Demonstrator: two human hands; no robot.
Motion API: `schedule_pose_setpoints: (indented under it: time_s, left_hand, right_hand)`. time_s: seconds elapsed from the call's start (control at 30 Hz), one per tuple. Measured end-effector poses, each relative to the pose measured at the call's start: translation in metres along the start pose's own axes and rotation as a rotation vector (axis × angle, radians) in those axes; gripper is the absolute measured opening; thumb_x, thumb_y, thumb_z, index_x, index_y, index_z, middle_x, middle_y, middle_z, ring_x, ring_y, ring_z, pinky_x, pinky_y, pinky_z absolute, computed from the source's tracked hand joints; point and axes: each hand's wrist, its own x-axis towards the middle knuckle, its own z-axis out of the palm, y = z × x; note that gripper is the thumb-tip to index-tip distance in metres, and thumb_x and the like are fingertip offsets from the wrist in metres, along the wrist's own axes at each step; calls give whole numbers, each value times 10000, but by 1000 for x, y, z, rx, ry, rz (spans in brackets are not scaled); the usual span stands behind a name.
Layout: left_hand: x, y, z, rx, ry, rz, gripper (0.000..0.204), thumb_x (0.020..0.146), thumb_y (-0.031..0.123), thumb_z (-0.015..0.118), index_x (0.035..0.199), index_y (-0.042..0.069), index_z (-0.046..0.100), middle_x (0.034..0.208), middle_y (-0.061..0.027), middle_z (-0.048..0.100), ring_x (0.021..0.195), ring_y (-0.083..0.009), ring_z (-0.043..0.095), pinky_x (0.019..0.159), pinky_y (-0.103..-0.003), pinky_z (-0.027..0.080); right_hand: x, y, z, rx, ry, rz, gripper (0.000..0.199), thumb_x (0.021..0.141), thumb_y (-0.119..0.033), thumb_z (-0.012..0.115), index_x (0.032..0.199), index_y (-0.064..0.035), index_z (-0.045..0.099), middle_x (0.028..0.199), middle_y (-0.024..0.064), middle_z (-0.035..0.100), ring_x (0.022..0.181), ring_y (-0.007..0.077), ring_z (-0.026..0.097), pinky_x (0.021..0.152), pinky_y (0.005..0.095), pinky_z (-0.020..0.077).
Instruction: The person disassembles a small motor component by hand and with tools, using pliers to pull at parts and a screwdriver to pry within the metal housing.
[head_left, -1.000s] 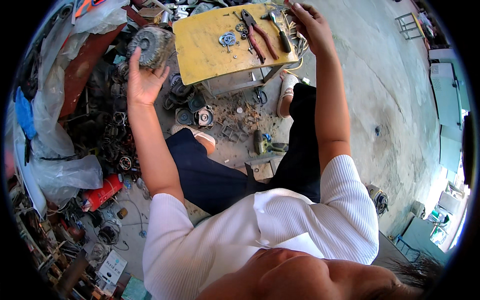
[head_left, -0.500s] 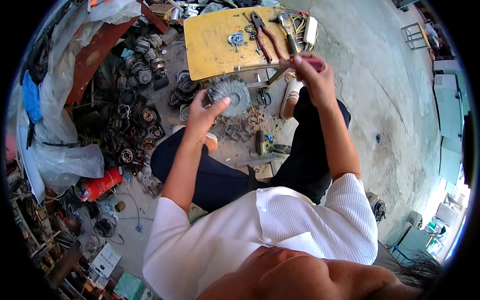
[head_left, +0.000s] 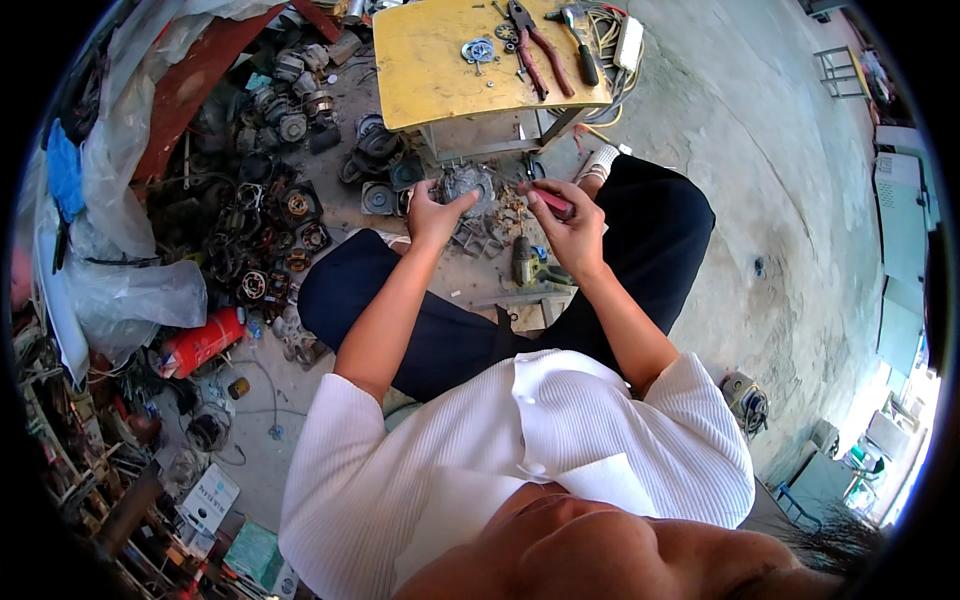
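The left hand [head_left: 436, 218] is holding a round grey part [head_left: 468, 182], with the thumb on the near side. The right hand [head_left: 577, 235] is wrapped around a red tool [head_left: 554, 204]. The grey part is between the two hands: it touches the left one and sits just to the left of the right one. I can't tell if the tool's tip touches it. Past the hands is a yellow table [head_left: 430, 75] with pliers [head_left: 541, 52] on top. A drill [head_left: 524, 262] is on the floor, nearer the body.
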Motion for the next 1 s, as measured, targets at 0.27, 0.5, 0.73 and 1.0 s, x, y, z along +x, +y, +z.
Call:
schedule_pose_setpoints:
  time_s: [0.27,0.5,0.73,1.0]
  left_hand:
    - [10,-10,8,-197,-109,-118,876,622,451,915,1237,-63,564,1152,-186,677,1048,-230,653,900,-349,509]
    - [3,9,4,-216,-195,-237,1005,679,421,909,1396,-117,455,1328,-206,580,1178,-240,585,969,-325,469]
    - [0,17,4,-196,-186,-240,972,667,416,918,1379,-82,482,1233,-163,622,1091,-215,621,906,-321,499]
    - [14,-15,12,-279,-168,-110,796,688,265,935,1294,-32,512,1152,-119,653,990,-178,646,821,-304,524]
  right_hand:
    - [14,25,6,-100,-90,-108,254,927,-133,737,1128,20,706,990,92,743,867,104,669,780,254,545]
    - [37,39,13,-29,-27,53,301,907,-157,762,1138,27,703,1014,111,754,895,89,664,806,263,544]
    - [30,53,16,-111,-73,103,296,922,-152,744,1142,41,695,1021,100,758,924,109,694,821,261,554]
    - [28,47,11,-172,-92,101,295,905,-188,749,1113,19,713,989,139,758,886,147,719,788,284,552]
